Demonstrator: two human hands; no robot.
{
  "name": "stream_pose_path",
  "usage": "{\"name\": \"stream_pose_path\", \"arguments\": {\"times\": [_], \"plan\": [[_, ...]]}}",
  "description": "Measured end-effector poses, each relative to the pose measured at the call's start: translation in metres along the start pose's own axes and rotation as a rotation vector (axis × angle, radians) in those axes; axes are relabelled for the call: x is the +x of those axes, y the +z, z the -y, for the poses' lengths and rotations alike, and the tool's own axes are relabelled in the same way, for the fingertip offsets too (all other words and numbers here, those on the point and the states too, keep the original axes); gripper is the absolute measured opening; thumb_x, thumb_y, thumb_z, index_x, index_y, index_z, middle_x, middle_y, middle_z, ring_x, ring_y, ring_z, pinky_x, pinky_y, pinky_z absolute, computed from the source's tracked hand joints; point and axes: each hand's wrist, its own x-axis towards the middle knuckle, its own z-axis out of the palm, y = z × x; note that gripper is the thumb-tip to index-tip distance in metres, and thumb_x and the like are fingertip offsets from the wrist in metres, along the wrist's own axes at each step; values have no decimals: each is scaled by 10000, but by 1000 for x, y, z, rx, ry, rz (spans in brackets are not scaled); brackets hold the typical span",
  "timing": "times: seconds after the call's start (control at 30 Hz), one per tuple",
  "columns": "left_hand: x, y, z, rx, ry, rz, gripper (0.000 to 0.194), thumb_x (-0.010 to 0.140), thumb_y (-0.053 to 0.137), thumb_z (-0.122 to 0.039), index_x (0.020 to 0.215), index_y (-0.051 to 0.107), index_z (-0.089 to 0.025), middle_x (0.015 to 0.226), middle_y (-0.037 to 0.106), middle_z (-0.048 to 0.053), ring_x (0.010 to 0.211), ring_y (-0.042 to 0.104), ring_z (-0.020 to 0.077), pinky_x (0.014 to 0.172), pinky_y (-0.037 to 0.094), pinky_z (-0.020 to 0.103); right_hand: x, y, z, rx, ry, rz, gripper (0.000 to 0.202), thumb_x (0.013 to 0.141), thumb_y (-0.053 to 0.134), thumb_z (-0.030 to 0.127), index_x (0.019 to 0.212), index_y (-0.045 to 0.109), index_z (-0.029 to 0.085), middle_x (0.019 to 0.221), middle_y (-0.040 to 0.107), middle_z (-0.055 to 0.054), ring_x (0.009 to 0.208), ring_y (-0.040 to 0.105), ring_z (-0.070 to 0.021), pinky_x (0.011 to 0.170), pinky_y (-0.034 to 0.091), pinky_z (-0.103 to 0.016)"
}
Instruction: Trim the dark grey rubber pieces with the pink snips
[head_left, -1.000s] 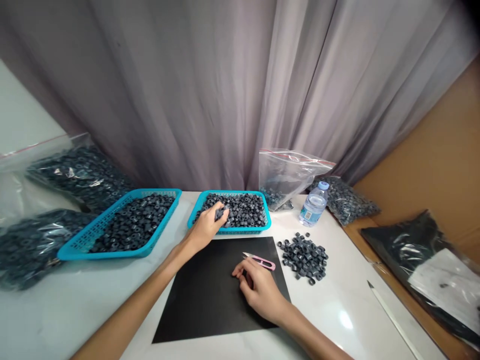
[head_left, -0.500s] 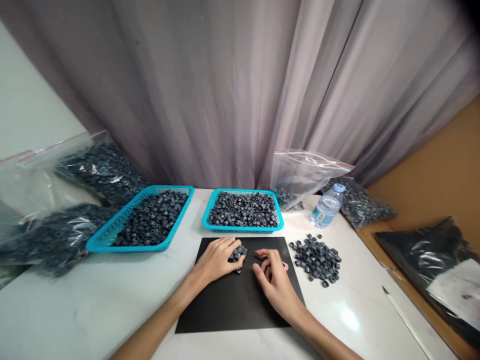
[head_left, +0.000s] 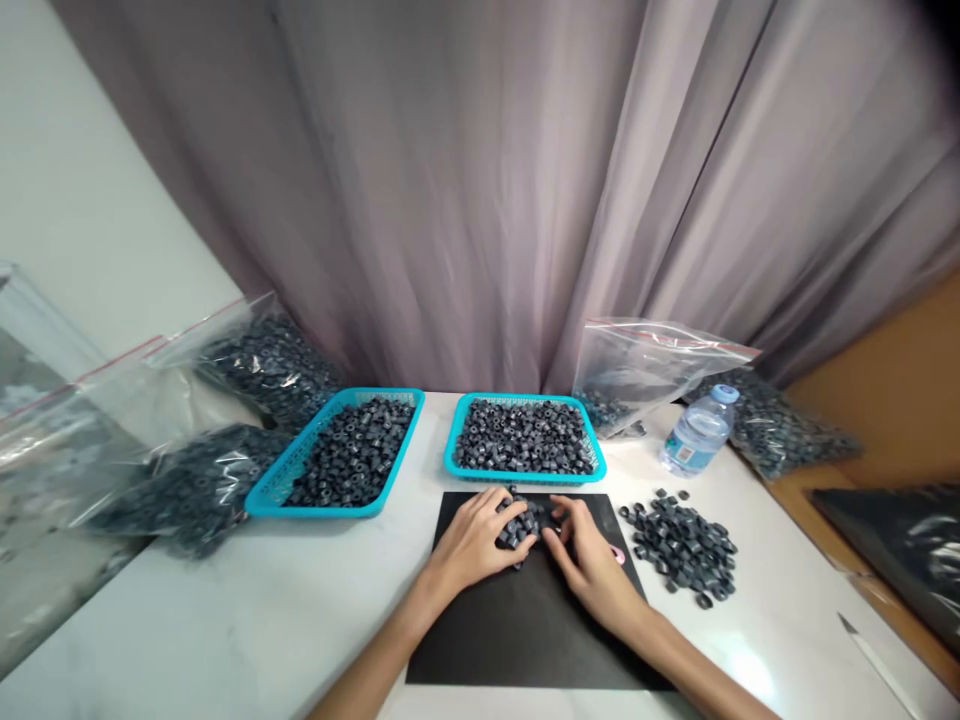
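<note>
On the black mat (head_left: 517, 640), several small dark ring-shaped pieces (head_left: 523, 527) lie in a small heap between the two hands. My left hand (head_left: 478, 535) curves around the heap's left side, thumb and fingers apart, touching the pieces. To the right of the heap is my right hand (head_left: 589, 560), its fingers bent and parted from the thumb, with the tips near the pieces. A pink object (head_left: 618, 554) shows partly behind my right hand. Whether either palm holds a piece is hidden.
Two turquoise baskets (head_left: 255, 508) (head_left: 525, 478) of dark pieces stand behind the mat. A loose pile (head_left: 686, 548) lies right, near a water bottle (head_left: 701, 432). Filled plastic bags (head_left: 202, 480) (head_left: 787, 425) flank the table. A pointed blade-like tool (head_left: 877, 665) lies front right.
The view has shifted left, so things appear farther right. My right hand is closer to my left, and more pieces show between them.
</note>
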Motion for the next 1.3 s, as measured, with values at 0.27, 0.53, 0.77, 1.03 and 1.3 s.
{"name": "stream_pose_path", "arguments": {"times": [0.27, 0.53, 0.77, 1.03, 1.3], "plan": [[-1, -5, -1, -41, -16, -37, 419, 872, 695, -428, 1245, 613, -255, 1122, 654, 70, 1039, 658, 258, 946, 548, 400, 7, 0, 3, -44, -38, 1, 280, 1070, 415, 308, 1337, 474, 251, 1261, 543, -109, 1059, 655, -232, 971, 554, -412], [-1, -7, -1, -85, -68, -99, 346, 887, 676, -462, 1156, 628, -248, 1081, 669, 65, 1047, 660, 265, 949, 546, 410, 27, -11, 3, -199, -127, 22, 270, 1060, 383, 197, 1190, 614, 251, 1108, 653, -76, 972, 696, -227, 859, 588, -359], [-1, -8, 0, -107, -100, -133, 334, 895, 669, -470, 1137, 639, -242, 1078, 680, 71, 1049, 662, 278, 940, 540, 421, 27, -20, 2, -361, -168, -93, 323, 1038, 432, 214, 1306, 612, 223, 1221, 648, -146, 1067, 628, -329, 875, 549, -490], [1, -4, 1, -200, -158, -169, 282, 919, 643, -455, 1114, 665, -254, 1076, 707, 65, 1039, 675, 275, 946, 525, 428, 29, -28, -13, -351, -174, -107, 424, 1044, 443, 244, 1466, 465, 286, 1343, 576, -112, 1174, 548, -324, 1012, 487, -538], [4, 1, 10, -389, -210, -182, 277, 958, 608, -424, 1139, 689, -230, 1152, 745, 67, 1106, 696, 234, 1009, 539, 379, 31, -28, -16, -222, -148, -128, 328, 1057, 411, 287, 1363, 526, 266, 1225, 534, -115, 1195, 523, -286, 1052, 466, -492]]}}
